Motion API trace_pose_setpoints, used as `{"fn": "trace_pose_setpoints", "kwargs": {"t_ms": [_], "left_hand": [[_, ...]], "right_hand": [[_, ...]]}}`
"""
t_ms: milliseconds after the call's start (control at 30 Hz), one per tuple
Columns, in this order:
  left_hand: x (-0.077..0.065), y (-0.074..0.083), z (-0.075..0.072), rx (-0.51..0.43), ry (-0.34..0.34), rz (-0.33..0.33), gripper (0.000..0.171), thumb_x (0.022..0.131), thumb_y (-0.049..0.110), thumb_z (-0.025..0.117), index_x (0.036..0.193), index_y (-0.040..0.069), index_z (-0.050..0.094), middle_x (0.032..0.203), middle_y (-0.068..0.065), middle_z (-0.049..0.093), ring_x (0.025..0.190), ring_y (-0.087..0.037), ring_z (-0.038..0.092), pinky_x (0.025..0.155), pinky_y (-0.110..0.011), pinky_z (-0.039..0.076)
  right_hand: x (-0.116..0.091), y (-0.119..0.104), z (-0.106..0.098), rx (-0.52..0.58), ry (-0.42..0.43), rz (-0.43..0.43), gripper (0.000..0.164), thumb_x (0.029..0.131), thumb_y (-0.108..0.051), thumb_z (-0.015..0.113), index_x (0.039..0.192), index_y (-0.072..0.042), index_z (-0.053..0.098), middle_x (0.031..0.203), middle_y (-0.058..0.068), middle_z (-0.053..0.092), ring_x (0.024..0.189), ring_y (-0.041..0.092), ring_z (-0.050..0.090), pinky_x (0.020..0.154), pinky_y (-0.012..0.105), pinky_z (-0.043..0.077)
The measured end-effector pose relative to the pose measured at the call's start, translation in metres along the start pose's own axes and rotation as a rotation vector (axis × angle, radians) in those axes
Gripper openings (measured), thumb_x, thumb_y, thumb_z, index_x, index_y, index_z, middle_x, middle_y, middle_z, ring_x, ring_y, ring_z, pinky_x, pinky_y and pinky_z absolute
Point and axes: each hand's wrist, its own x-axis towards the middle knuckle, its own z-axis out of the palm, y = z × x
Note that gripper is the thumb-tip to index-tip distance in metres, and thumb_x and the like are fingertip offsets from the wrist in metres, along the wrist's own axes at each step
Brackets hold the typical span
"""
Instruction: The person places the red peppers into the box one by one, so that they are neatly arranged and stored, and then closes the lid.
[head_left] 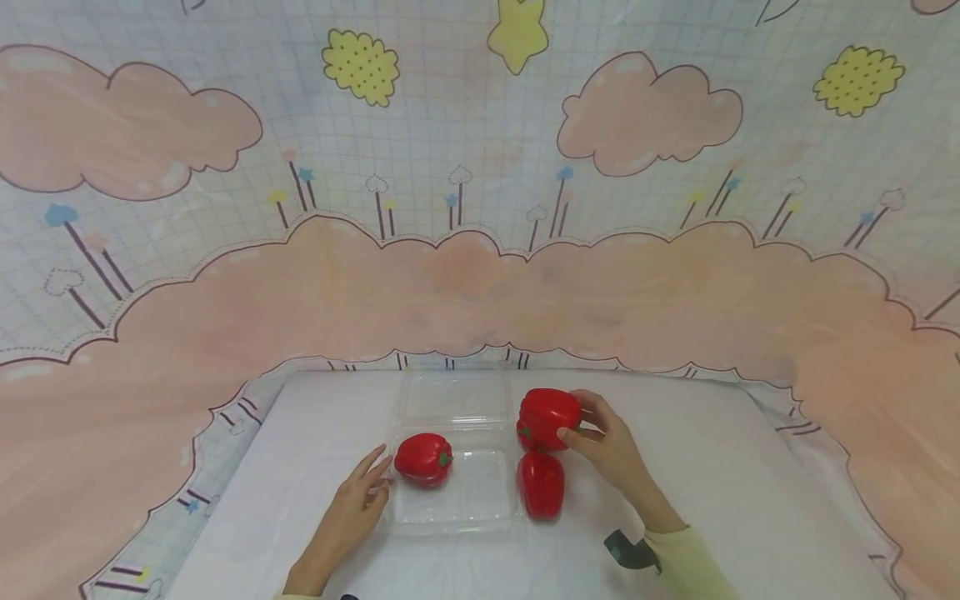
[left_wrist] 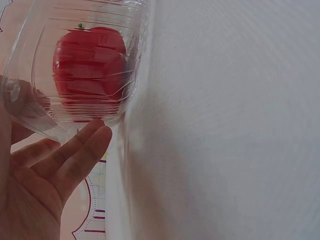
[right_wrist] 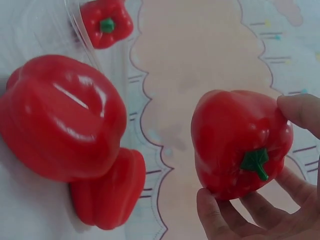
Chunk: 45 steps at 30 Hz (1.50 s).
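The right hand [head_left: 609,442] has its fingers clamped on a pepper [head_left: 553,410]; the left hand [head_left: 351,507], fingers apart, touches a box [head_left: 482,492].

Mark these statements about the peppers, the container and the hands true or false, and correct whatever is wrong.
1. The right hand holds a red pepper. True.
2. Another pepper lies in the clear container. True.
3. The left hand is holding a pepper. False: it holds none; its fingers are at the container's left side.
4. The held pepper has a green stem. True.
5. The container's lid is closed. False: it lies open, on the far side of the half with the pepper.
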Motion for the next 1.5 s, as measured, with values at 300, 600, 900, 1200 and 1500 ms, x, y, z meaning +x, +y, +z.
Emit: {"fn": "trace_pose_setpoints", "kwargs": {"t_ms": [300, 600, 900, 1200, 1500], "left_hand": [[-0.001, -0.001, 0.002, -0.009, -0.005, 0.002, 0.048, 0.093, 0.004, 0.058, 0.141, 0.002, 0.052, 0.156, -0.009, 0.039, 0.107, -0.027, 0.07, 0.085, -0.029, 0.061], [-0.001, 0.0, 0.0, -0.006, -0.005, 0.008, 0.048, 0.094, 0.003, 0.057, 0.141, 0.001, 0.051, 0.157, -0.01, 0.038, 0.109, -0.028, 0.069, 0.085, -0.03, 0.061], [0.0, 0.001, 0.0, 0.006, -0.015, -0.015, 0.049, 0.094, 0.005, 0.057, 0.142, 0.003, 0.05, 0.158, -0.009, 0.037, 0.111, -0.028, 0.068, 0.088, -0.032, 0.06], [0.0, 0.002, 0.0, 0.005, -0.011, -0.016, 0.049, 0.094, 0.005, 0.058, 0.142, 0.004, 0.05, 0.158, -0.008, 0.037, 0.11, -0.027, 0.069, 0.087, -0.031, 0.06], [-0.001, 0.002, 0.0, 0.025, -0.006, -0.022, 0.048, 0.095, 0.007, 0.058, 0.142, 0.005, 0.051, 0.157, -0.007, 0.038, 0.11, -0.026, 0.069, 0.088, -0.033, 0.06]], "right_hand": [[-0.001, -0.002, 0.014, -0.03, -0.01, 0.019, 0.067, 0.082, -0.022, 0.079, 0.139, -0.019, 0.046, 0.138, 0.009, 0.054, 0.125, 0.032, 0.055, 0.092, 0.033, 0.06], [0.002, -0.006, 0.03, -0.005, -0.037, -0.003, 0.066, 0.081, -0.019, 0.079, 0.138, -0.019, 0.047, 0.133, 0.008, 0.057, 0.12, 0.03, 0.057, 0.09, 0.032, 0.06], [0.003, -0.007, 0.049, 0.052, -0.077, 0.008, 0.065, 0.08, -0.02, 0.08, 0.137, -0.019, 0.049, 0.132, 0.008, 0.058, 0.118, 0.028, 0.058, 0.088, 0.038, 0.061], [0.003, -0.006, 0.064, 0.032, -0.088, 0.034, 0.065, 0.078, -0.02, 0.082, 0.135, -0.019, 0.052, 0.13, 0.006, 0.059, 0.118, 0.027, 0.058, 0.09, 0.041, 0.061], [0.006, -0.004, 0.072, -0.042, -0.083, 0.025, 0.069, 0.074, -0.023, 0.085, 0.134, -0.023, 0.053, 0.13, 0.002, 0.059, 0.117, 0.026, 0.057, 0.089, 0.04, 0.061]]}}
